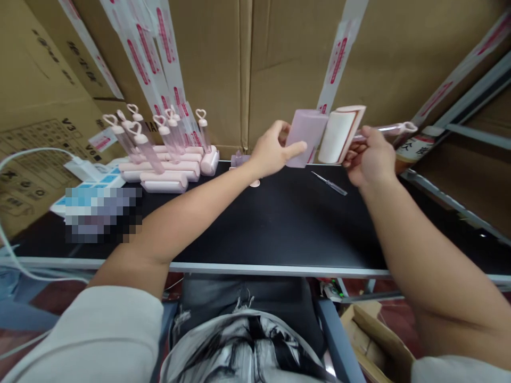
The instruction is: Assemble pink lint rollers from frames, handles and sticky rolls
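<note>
My left hand (275, 146) grips a translucent lilac cover (302, 138) between thumb and fingers, raised above the table. Just right of it, my right hand (373, 155) is closed around the clear pink handle (389, 129) of a T-shaped tool with a heart-shaped loop at its end. The tool's broad head (338, 135) is white and pink with a dark red edge, tilted beside the cover. Whether cover and head touch is hard to see. A slim screwdriver (329, 183) with a clear handle lies on the table below.
Several similar pink tools (163, 167) stand handle-up at the left on the black table (271, 229). Near them are a white-and-blue power strip (90, 186) and a cable. Tall cardboard boxes (287, 58) line the back. A labelled bottle (417, 146) stands at the right.
</note>
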{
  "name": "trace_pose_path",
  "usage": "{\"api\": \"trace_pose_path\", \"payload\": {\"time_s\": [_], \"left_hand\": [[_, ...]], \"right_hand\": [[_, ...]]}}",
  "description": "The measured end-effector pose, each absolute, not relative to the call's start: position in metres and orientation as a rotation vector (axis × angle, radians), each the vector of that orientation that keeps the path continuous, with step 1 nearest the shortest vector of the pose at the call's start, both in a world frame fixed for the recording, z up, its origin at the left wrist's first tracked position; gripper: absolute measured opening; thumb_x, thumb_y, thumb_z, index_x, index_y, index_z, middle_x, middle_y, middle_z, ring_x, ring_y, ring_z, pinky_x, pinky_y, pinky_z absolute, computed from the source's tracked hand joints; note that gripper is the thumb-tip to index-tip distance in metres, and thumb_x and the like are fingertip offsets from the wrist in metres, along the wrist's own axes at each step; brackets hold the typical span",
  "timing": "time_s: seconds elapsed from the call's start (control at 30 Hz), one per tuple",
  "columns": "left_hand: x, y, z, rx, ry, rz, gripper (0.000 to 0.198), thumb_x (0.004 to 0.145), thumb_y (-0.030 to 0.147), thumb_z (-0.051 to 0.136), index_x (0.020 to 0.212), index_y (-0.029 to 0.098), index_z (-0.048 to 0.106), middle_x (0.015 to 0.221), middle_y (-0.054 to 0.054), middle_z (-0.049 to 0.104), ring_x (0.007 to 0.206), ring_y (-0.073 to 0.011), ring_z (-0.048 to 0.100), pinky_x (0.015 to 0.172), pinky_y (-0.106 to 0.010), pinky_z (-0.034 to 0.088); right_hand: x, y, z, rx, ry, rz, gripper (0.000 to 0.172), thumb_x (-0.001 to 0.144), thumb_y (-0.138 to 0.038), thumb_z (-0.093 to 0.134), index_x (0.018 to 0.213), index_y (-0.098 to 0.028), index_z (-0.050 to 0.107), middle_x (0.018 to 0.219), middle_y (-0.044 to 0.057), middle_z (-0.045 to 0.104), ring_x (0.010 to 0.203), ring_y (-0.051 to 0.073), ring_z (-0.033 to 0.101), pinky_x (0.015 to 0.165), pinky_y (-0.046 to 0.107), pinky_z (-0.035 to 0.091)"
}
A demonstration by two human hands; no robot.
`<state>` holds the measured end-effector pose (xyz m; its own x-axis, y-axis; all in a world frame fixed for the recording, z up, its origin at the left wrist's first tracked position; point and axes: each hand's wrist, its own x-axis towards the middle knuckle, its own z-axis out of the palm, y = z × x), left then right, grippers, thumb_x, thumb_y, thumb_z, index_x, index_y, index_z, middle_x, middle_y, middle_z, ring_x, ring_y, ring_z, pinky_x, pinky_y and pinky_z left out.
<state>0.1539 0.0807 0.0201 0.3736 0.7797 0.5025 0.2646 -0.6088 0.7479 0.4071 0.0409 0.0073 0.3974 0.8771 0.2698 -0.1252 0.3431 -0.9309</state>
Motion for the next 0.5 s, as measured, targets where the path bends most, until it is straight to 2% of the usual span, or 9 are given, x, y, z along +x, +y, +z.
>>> {"api": "trace_pose_path", "payload": {"time_s": [0.1,0.17,0.3,0.4,0.5], "left_hand": [[0.167,0.099,0.035,2.347,1.023,0.97,0.047,0.092,0.038,0.079,0.132,0.014,0.071,0.125,-0.013,0.08,0.112,-0.028,0.076,0.101,-0.041,0.058],[0.184,0.108,0.039,2.603,1.125,0.728,0.05,0.091,0.039,0.08,0.134,0.013,0.075,0.131,-0.017,0.08,0.121,-0.0328,0.075,0.104,-0.044,0.057],[0.221,0.121,0.034,3.005,1.184,0.178,0.053,0.094,0.035,0.076,0.14,0.008,0.075,0.143,-0.025,0.075,0.135,-0.0413,0.071,0.116,-0.052,0.051],[0.237,0.132,0.026,3.091,1.184,-0.093,0.056,0.094,0.031,0.076,0.146,0.01,0.073,0.148,-0.025,0.074,0.139,-0.0407,0.069,0.125,-0.055,0.044],[0.241,0.142,0.02,3.074,1.234,-0.213,0.06,0.09,0.028,0.08,0.148,0.014,0.073,0.149,-0.023,0.074,0.14,-0.0396,0.069,0.127,-0.055,0.042]], "right_hand": [[0.427,0.037,0.014,-0.998,-0.626,0.643,0.019,0.097,-0.029,0.066,0.084,-0.026,0.053,0.06,-0.009,0.049,0.044,0.006,0.041,0.044,0.026,0.026],[0.433,0.035,0.018,-1.005,-0.583,0.597,0.014,0.099,-0.024,0.059,0.086,-0.025,0.054,0.06,-0.009,0.05,0.043,0.006,0.041,0.044,0.026,0.025],[0.436,0.036,0.015,-1.018,-0.607,0.571,0.016,0.1,-0.028,0.062,0.087,-0.026,0.053,0.06,-0.009,0.051,0.042,0.006,0.041,0.041,0.024,0.025],[0.434,0.043,0.005,-1.026,-0.653,0.609,0.024,0.097,-0.036,0.07,0.084,-0.026,0.053,0.059,-0.008,0.052,0.041,0.007,0.04,0.037,0.022,0.026],[0.43,0.049,-0.005,-1.007,-0.726,0.634,0.029,0.093,-0.042,0.078,0.084,-0.026,0.056,0.062,-0.007,0.057,0.041,0.008,0.041,0.034,0.022,0.028]]}}
